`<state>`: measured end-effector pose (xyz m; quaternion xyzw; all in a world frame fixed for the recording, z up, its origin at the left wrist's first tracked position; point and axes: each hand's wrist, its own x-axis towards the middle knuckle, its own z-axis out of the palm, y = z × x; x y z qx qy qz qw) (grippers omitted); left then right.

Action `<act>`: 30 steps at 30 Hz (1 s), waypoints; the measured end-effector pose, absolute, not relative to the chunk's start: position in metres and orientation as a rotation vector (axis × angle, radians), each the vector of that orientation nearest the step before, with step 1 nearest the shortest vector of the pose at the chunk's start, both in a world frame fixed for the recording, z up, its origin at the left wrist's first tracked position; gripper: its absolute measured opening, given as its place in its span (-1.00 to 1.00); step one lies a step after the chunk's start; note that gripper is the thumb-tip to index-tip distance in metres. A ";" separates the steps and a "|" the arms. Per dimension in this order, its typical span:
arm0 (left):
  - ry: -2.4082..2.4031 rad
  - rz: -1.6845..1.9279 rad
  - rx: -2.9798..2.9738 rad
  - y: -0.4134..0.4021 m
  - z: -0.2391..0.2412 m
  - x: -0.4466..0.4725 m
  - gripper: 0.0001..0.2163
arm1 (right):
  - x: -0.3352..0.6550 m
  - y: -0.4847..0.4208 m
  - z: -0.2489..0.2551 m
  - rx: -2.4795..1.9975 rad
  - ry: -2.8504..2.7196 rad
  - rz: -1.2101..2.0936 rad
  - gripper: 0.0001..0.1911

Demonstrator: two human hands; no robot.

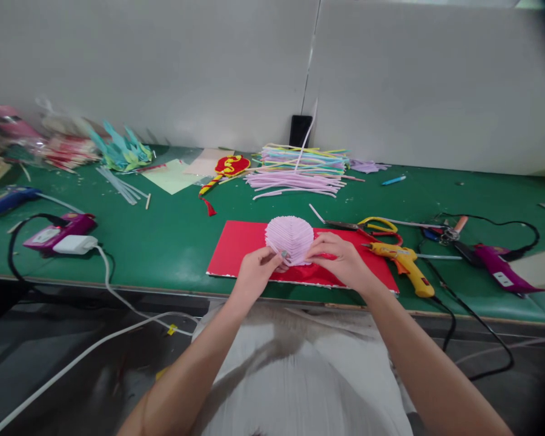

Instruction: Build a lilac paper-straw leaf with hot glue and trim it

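Observation:
A round lilac piece [290,236], built of pipe cleaners in slanting rows on both sides of a centre line, is over a red board [238,248]. My left hand [261,269] pinches its lower left edge; a small greyish spot shows beside the thumb. At the lower right edge, my right hand [338,257] has thumb and fingers closed on the rim of the same piece. Just right of that hand lies a yellow hot glue gun [409,266], its nozzle over the board. Scissors with yellow and red handles [376,227] rest at the board's far right edge.
Behind the board lie bundled pipe cleaners [300,169], a phone [300,130] against the wall and a red and yellow fan-shaped ornament [231,166]. Purple power strips [59,233] with trailing cables stand left and right. A blue pen [393,180] lies at the back right.

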<state>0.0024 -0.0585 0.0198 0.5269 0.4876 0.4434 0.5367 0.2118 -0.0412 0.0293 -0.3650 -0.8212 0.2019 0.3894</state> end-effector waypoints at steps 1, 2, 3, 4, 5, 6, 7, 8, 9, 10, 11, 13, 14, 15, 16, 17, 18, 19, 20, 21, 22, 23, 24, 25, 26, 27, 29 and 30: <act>1.160 1.049 1.242 -0.060 0.020 0.003 -0.86 | 0.212 -0.041 0.029 -0.921 -2.090 0.499 -0.89; 1.158 1.043 1.231 -0.062 0.021 0.004 -0.86 | 0.212 -0.042 0.029 -0.914 -2.090 0.481 -0.89; 1.155 1.034 1.221 -0.063 0.023 0.005 -0.86 | 0.213 -0.042 0.030 -0.909 -2.089 0.462 -0.90; 1.152 1.025 1.214 -0.065 0.024 0.006 -0.86 | 0.213 -0.042 0.030 -0.905 -2.088 0.438 -0.89; 1.148 1.014 1.209 -0.066 0.025 0.007 -0.86 | 0.213 -0.043 0.031 -0.901 -2.089 0.414 -0.89; 1.145 1.004 1.205 -0.068 0.027 0.008 -0.86 | 0.212 -0.043 0.032 -0.897 -2.092 0.392 -0.88; 1.143 0.994 1.202 -0.069 0.028 0.009 -0.85 | 0.212 -0.044 0.033 -0.893 -2.097 0.373 -0.88; 1.143 0.986 1.201 -0.070 0.030 0.010 -0.84 | 0.212 -0.044 0.034 -0.888 -2.103 0.361 -0.87; 1.146 0.978 1.200 -0.071 0.031 0.010 -0.84 | 0.212 -0.045 0.035 -0.882 -2.109 0.355 -0.87; 1.149 0.967 1.198 -0.072 0.031 0.011 -0.83 | 0.212 -0.045 0.036 -0.879 -2.114 0.356 -0.88; 1.152 0.952 1.198 -0.072 0.032 0.011 -0.82 | 0.212 -0.046 0.036 -0.874 -2.118 0.358 -0.88; 1.146 0.911 1.199 -0.073 0.031 0.010 -0.82 | 0.213 -0.046 0.038 -0.847 -2.134 0.354 -0.89; 1.136 0.882 1.202 -0.073 0.031 0.010 -0.81 | 0.213 -0.046 0.038 -0.825 -2.147 0.347 -0.88; 1.122 0.850 1.207 -0.074 0.031 0.010 -0.81 | 0.214 -0.046 0.039 -0.802 -2.164 0.341 -0.88; 1.104 0.813 1.213 -0.074 0.030 0.009 -0.81 | 0.214 -0.045 0.039 -0.780 -2.183 0.335 -0.87; 1.081 0.772 1.219 -0.074 0.030 0.009 -0.81 | 0.215 -0.045 0.040 -0.763 -2.204 0.334 -0.86; 1.057 0.731 1.226 -0.075 0.029 0.008 -0.81 | 0.215 -0.044 0.040 -0.753 -2.223 0.337 -0.86; 1.034 0.696 1.231 -0.075 0.029 0.008 -0.81 | 0.215 -0.044 0.040 -0.748 -2.239 0.345 -0.85; 1.016 0.673 1.233 -0.075 0.028 0.008 -0.81 | 0.216 -0.044 0.040 -0.749 -2.250 0.354 -0.86; 1.006 0.663 1.233 -0.076 0.028 0.008 -0.82 | 0.216 -0.044 0.040 -0.753 -2.256 0.362 -0.86; 1.007 0.668 1.231 -0.076 0.027 0.008 -0.82 | 0.217 -0.044 0.040 -0.759 -2.257 0.366 -0.86; 1.014 0.684 1.230 -0.077 0.026 0.008 -0.83 | 0.218 -0.045 0.040 -0.768 -2.253 0.367 -0.86; 1.021 0.701 1.230 -0.077 0.026 0.008 -0.85 | 0.218 -0.046 0.040 -0.777 -2.244 0.364 -0.86; 1.025 0.718 1.232 -0.078 0.025 0.008 -0.87 | 0.219 -0.046 0.039 -0.785 -2.237 0.362 -0.86; 1.025 0.730 1.238 -0.078 0.025 0.008 -0.89 | 0.219 -0.047 0.039 -0.795 -2.233 0.363 -0.86; 1.024 0.739 1.246 -0.079 0.025 0.009 -0.90 | 0.220 -0.047 0.038 -0.806 -2.229 0.366 -0.86; 1.036 0.762 1.256 -0.078 0.026 0.009 -0.90 | 0.219 -0.048 0.036 -0.872 -2.175 0.361 -0.87; 1.053 0.782 1.256 -0.076 0.026 0.010 -0.89 | 0.219 -0.048 0.035 -0.922 -2.127 0.344 -0.88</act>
